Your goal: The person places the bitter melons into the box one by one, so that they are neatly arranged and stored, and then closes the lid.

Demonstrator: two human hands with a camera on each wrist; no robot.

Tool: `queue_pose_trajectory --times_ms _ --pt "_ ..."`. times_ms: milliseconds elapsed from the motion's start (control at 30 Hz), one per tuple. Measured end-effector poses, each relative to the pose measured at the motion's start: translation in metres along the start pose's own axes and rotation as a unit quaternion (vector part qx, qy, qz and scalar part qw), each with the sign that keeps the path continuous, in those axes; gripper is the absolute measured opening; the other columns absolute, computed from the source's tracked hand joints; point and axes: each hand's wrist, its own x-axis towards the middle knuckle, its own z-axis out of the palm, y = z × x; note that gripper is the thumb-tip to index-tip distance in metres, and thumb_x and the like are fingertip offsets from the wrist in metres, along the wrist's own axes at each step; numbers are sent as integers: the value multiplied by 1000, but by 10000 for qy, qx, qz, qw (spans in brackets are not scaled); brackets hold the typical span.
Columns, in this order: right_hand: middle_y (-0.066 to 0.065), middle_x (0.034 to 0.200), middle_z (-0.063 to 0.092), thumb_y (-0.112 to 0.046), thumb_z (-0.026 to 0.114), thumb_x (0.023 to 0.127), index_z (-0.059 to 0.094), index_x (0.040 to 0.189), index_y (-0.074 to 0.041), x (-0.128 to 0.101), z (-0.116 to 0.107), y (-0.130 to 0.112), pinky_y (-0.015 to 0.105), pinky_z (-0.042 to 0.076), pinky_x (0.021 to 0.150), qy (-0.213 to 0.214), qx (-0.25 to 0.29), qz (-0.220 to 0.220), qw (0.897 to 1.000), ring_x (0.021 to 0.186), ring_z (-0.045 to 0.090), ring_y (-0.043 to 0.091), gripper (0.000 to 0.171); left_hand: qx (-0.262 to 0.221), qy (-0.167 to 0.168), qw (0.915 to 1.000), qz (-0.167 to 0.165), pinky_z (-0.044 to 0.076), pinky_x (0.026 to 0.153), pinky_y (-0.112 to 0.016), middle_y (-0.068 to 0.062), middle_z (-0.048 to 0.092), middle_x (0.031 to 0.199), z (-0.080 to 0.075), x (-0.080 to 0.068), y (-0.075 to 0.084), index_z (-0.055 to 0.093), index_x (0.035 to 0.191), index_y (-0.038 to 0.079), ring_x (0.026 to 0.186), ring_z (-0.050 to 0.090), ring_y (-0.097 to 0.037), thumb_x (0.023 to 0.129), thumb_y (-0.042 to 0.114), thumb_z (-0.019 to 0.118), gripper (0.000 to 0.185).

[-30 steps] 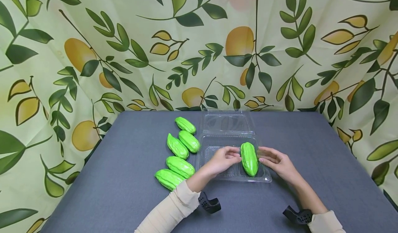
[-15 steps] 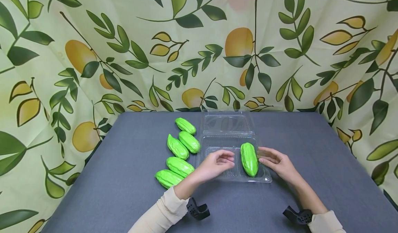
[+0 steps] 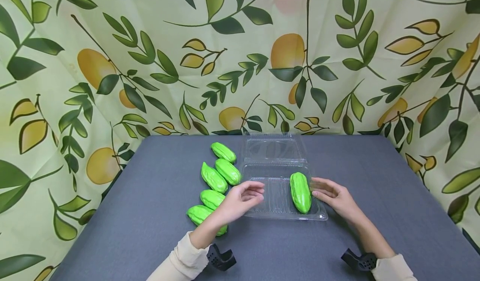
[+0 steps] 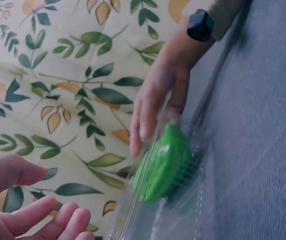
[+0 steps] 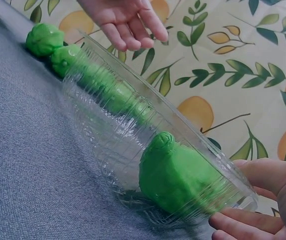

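Observation:
A clear plastic clamshell container [image 3: 270, 217] lies with its lid folded back on the table. One glossy, ridged green bitter melon [image 3: 301, 192] rests lengthwise in its right part. At the container's right wall, my right hand [image 3: 335, 197] holds the rim between thumb and fingers, as the right wrist view shows with the thumb [image 5: 263, 172] at the top edge. My left hand [image 3: 240, 201] hovers over the container's left edge, fingers loosely bent and nothing in them. In the left wrist view, its fingers [image 4: 58, 220] are apart from the container.
Several more bitter melons [image 3: 213, 176] lie in a loose group left of the container, the nearest partly hidden by my left forearm. The transparent lid [image 3: 275, 149] extends toward the back of the grey table [image 3: 161, 214]. A leaf-patterned cloth [image 3: 232, 64] hangs behind and at the sides.
My left hand has moved left, away from the bitter melon in the container and toward the group outside. My right hand and that bitter melon have stayed in place.

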Motion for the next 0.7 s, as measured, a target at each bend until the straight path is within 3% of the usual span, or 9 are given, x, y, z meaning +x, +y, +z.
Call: queue_pose_trajectory --times_ms 300,533,600,700 --pt "33 129 57 -14 61 94 47 136 5 0 0 0 10 52 81 -34 8 59 10000 101 57 -15 48 385 54 9992 124 52 95 -19 -31 59 123 -27 -15 -8 52 128 -8 111 61 -33 95 12 58 39" --pt "35 128 56 -13 61 94 47 136 6 0 0 0 10 53 80 -17 44 51 10000 101 58 -15 48 653 -177 9972 324 53 95 -23 -29 63 119 -47 -24 -12 57 126 -3 103 63 -8 94 14 61 37" --pt "35 128 56 -13 61 94 47 136 6 -1 0 1 10 53 80 -11 38 61 10000 100 58 -15 48 766 -244 9959 404 53 95 -23 -28 63 118 -52 -26 -13 57 125 -4 103 64 -11 94 14 61 36" --pt "35 129 56 -14 61 94 47 136 6 0 0 1 10 53 81 -1 19 118 9999 100 57 -16 49 958 -278 9935 540 54 96 -27 -26 65 116 -60 -29 -16 59 122 -5 104 66 -25 94 14 61 34"
